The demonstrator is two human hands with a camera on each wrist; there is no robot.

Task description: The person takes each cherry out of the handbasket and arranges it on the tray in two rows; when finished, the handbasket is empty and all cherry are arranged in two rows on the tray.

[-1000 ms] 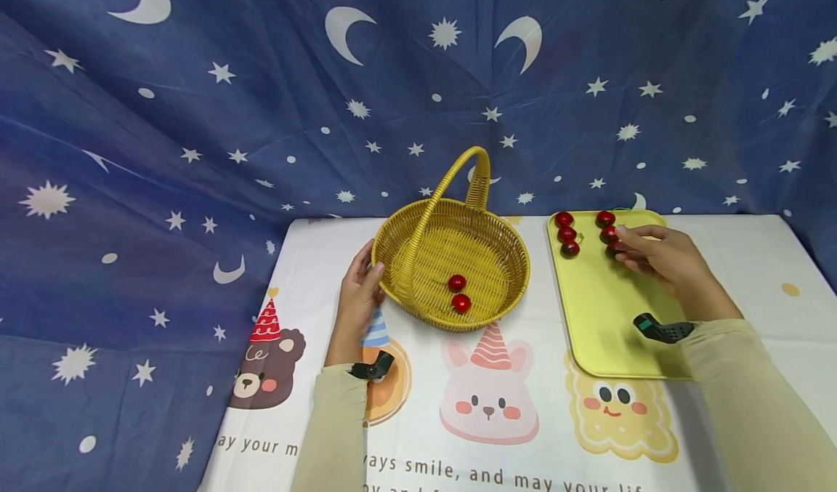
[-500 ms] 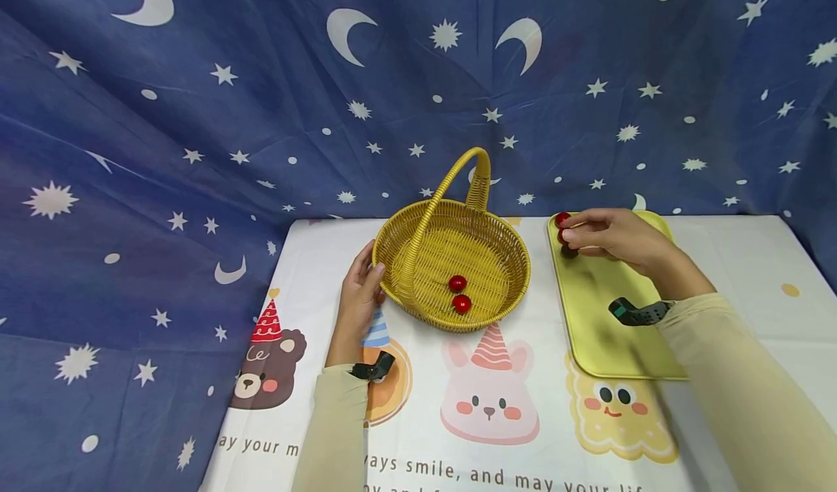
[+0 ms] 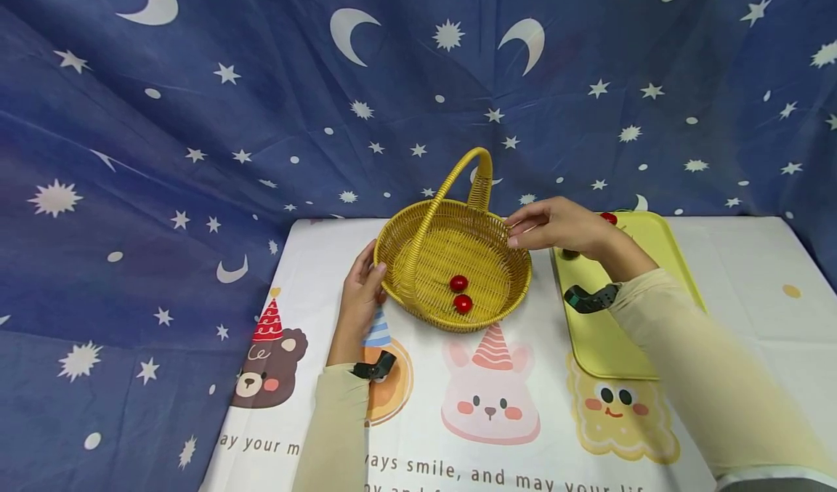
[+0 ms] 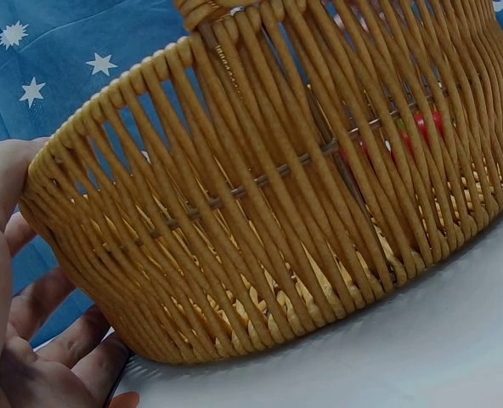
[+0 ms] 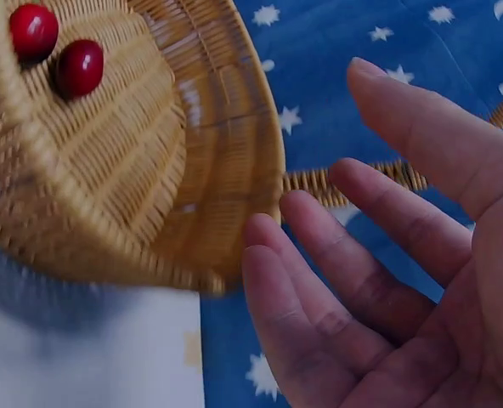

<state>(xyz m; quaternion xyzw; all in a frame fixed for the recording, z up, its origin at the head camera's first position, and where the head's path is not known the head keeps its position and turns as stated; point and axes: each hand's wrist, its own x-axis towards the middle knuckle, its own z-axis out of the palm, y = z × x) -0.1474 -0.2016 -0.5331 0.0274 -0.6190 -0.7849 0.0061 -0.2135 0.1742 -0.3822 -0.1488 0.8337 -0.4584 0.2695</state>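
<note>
A yellow wicker basket with an arched handle stands mid-table. Two red cherries lie in it, an upper cherry and a lower cherry. My left hand grips the basket's left side, thumb at the rim and fingers along the outer wall; the left wrist view shows that hand against the weave. At the right rim is my right hand, its fingers loosely extended. In the right wrist view this hand holds nothing; whether its fingertips touch the rim I cannot tell.
A yellow tray lies to the right, partly under my right forearm. Of its cherries, a red one and a dark one show; others are hidden. A blue star-patterned curtain hangs behind the white printed tablecloth.
My right hand has moved left, from the cherries at the tray's right column, past its left column, to the basket's right rim. My left hand and the basket have stayed put.
</note>
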